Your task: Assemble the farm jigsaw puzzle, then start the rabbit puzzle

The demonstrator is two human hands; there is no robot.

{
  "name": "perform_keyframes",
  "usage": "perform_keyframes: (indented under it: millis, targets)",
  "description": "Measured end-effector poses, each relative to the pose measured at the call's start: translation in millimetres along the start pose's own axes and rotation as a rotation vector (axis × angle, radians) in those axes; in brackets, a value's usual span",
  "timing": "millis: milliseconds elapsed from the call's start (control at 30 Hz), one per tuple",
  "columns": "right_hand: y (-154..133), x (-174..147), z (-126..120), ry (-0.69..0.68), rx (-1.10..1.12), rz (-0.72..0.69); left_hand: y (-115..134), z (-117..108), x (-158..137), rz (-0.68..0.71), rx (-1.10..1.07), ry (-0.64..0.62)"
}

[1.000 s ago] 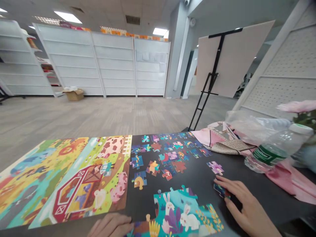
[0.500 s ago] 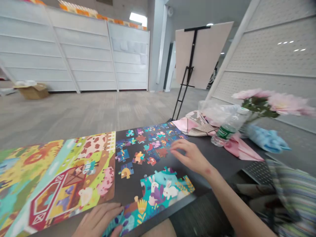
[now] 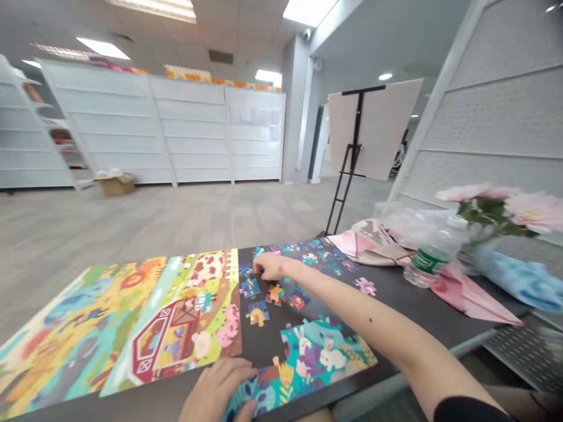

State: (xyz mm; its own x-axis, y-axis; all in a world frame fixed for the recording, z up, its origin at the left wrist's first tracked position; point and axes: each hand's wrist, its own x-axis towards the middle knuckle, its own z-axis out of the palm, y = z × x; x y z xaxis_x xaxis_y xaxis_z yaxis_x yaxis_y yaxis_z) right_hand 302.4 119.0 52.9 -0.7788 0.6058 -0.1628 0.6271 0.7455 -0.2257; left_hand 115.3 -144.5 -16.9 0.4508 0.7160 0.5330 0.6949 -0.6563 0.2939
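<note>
The joined part of a jigsaw puzzle, with white rabbits and yellow plants, lies at the near edge of the dark table. My left hand rests on its left end, fingers stretched out and thumb apart over a teal part. My right hand reaches across to the loose pieces at the far left, its fingers bent down and closed; what they hold is hidden. Close to it are a blue piece, an orange animal piece and a yellow-and-blue piece. A pink-purple piece lies alone, right of my forearm.
Left of the pieces lie a farm picture board and an animal picture board. On the right stand a water bottle and pink flowers, beside pink cloth and a blue cloth. An easel stands beyond.
My right hand has swung left over the loose pieces. The pink-purple piece shows where that hand was. My view has tilted up; my left hand stays on the puzzle.
</note>
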Motion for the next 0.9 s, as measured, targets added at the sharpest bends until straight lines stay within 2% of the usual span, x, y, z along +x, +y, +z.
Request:
perform_keyframes:
  millis: [200, 333, 467, 567, 667, 733, 800, 900]
  targets:
    - [14, 8, 0, 0.021, -0.010, 0.069, 6, 6, 3, -0.091, -0.056, 0.005]
    - [11, 11, 0, -0.015, 0.038, 0.117, 15, -4, 7, -0.125, -0.105, -0.042]
    - [6, -4, -12, 0.071, 0.139, 0.138, 22, -17, 14, -0.158, -0.104, -0.096]
    - [5, -46, -24, 0.190, 0.228, 0.154, 22, -19, 15, -0.110, -0.075, -0.064]
    - [9, -115, -22, 0.254, 0.333, 0.187, 20, -17, 14, -0.063, -0.038, -0.019]
    - [16, -165, -9, 0.285, 0.432, 0.233, 19, -15, 12, -0.054, -0.018, 0.001]
    - [23, -209, 11, 0.388, 0.738, 0.316, 18, -14, 9, -0.046, -0.004, -0.003]
    - [27, -250, 43, 0.480, 0.951, 0.468, 16, -10, 3, -0.040, 0.018, -0.006]
